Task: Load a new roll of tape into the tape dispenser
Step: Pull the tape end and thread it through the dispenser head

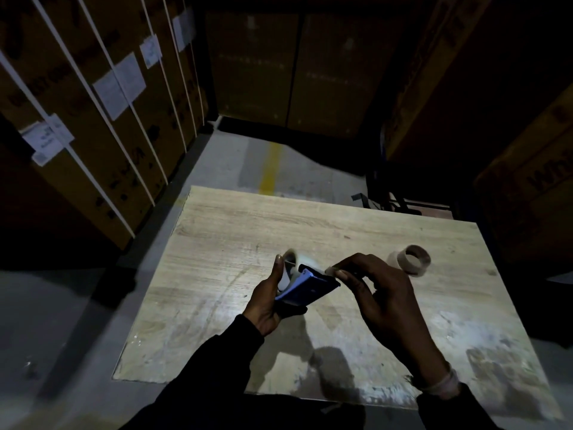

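Above the wooden table I hold a blue tape dispenser in my left hand, which grips it from below and the left. A clear tape roll sits in the dispenser, with my left thumb against it. My right hand pinches at the dispenser's black front end with thumb and forefinger; what lies between the fingertips is too small to tell. On the table to the right lies an empty cardboard tape core.
Tall strapped cardboard boxes line the left side, and more boxes stand at the right. A grey floor with a yellow line lies beyond the table. A dark frame stands off the table's far right corner.
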The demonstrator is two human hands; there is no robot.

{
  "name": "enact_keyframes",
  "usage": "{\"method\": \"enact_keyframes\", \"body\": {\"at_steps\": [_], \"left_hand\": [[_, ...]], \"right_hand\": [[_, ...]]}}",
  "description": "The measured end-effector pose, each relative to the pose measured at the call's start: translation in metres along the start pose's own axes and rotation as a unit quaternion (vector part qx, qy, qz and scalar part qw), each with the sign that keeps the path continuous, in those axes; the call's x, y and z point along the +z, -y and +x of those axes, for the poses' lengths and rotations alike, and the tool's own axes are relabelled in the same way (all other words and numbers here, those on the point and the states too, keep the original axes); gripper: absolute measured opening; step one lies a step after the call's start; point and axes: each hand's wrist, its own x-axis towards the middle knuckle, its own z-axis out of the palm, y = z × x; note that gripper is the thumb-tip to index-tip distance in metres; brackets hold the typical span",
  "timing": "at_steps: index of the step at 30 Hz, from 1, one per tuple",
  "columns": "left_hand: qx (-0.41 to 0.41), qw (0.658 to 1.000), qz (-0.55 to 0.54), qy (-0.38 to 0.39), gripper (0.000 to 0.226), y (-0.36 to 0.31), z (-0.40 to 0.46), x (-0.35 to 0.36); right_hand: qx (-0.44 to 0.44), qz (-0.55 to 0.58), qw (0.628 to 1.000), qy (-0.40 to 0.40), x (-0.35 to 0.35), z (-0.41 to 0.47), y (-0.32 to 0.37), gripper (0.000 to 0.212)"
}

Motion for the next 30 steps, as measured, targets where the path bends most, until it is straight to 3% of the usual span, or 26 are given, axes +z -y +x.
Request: {"method": "enact_keyframes", "body": {"at_steps": [8, 14, 17, 24, 30], "left_hand": [[-0.002, 0.999, -0.028, -0.035, 0.078, -0.001, -0.006, 0.002], [-0.03, 0.998, -0.053, -0.029, 0.075, 0.0, -0.016, 0.015], [-0.035, 0.997, -0.064, -0.016, 0.068, 0.001, -0.021, 0.018], [-0.062, 0.99, -0.13, 0.003, 0.045, -0.002, -0.036, 0.03], [-0.047, 0.992, -0.12, 0.003, 0.052, -0.005, -0.039, 0.031]], "right_hand": [[-0.077, -0.093, 0.991, -0.05, 0.022, -0.01, -0.004, 0.006], [-0.139, -0.226, 0.959, -0.102, 0.034, -0.006, -0.011, 0.027], [-0.171, -0.258, 0.942, -0.129, 0.034, 0.001, -0.016, 0.015], [-0.195, -0.228, 0.947, -0.112, 0.027, 0.014, -0.019, 0.01], [-0.038, -0.043, 0.986, -0.157, 0.008, 0.034, -0.002, 0.031]]}}
